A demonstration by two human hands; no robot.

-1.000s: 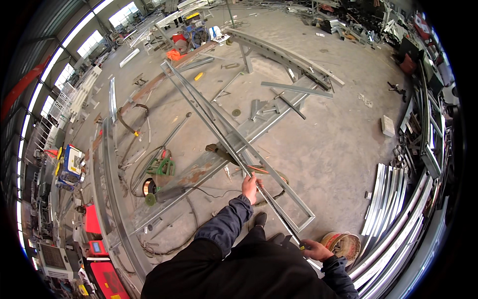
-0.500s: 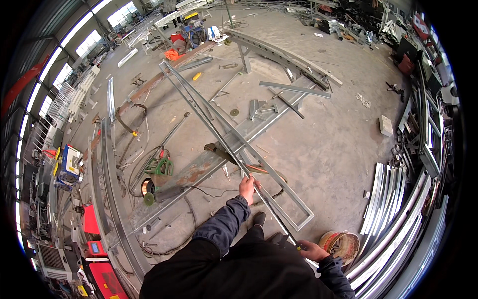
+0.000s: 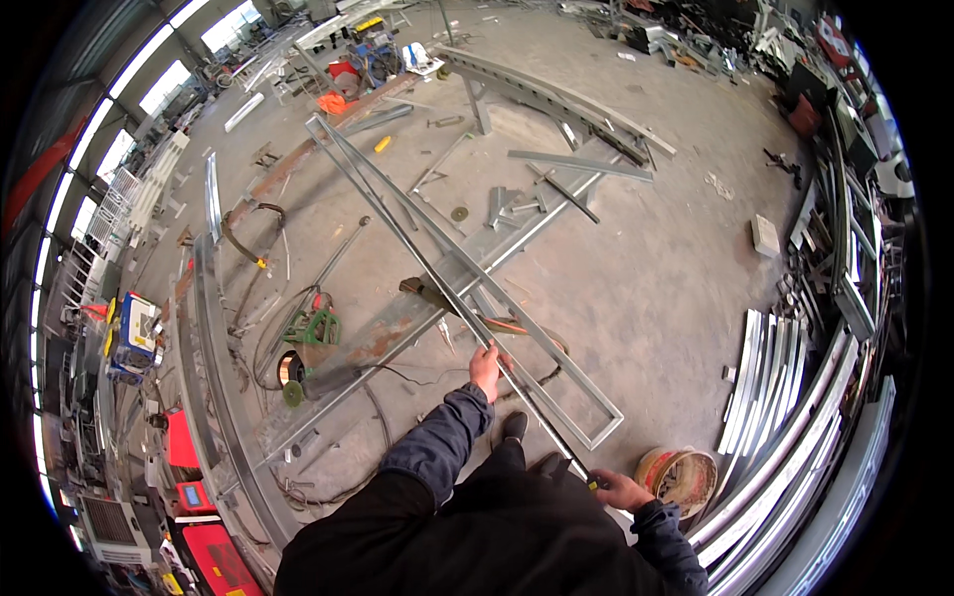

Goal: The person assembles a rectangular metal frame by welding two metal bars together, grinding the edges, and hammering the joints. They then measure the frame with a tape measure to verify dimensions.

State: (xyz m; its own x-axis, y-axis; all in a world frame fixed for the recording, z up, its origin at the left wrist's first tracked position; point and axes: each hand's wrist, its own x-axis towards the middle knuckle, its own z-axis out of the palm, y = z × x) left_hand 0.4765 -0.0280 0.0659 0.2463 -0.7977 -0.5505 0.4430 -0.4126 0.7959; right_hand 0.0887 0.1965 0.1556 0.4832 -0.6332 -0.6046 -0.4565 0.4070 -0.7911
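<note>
A long, narrow rectangular metal frame [image 3: 592, 390] lies slantwise across grey steel beams, its near end close to my feet. Along its left side runs a thin measuring tape blade [image 3: 542, 416]. My left hand [image 3: 485, 372] is closed around the blade beside the frame; whether its fingers also press on the frame is hidden. Lower right, next to a round bucket, my right hand [image 3: 620, 491] grips the tape measure [image 3: 595, 484], a small dark and yellow case. The blade stretches between both hands.
The rusty round bucket [image 3: 640, 469] stands right of my feet. Long metal profiles [image 3: 765, 382] are stacked at the right. A green tool [image 3: 316, 327], a copper wire spool [image 3: 290, 368] and loose cables lie on the left. Short offcuts [image 3: 502, 207] rest on the beam beyond the frame.
The whole view has shifted slightly, so the frame and the floor sit a little higher and further left. Both hands keep their hold on the tape measure, with little movement.
</note>
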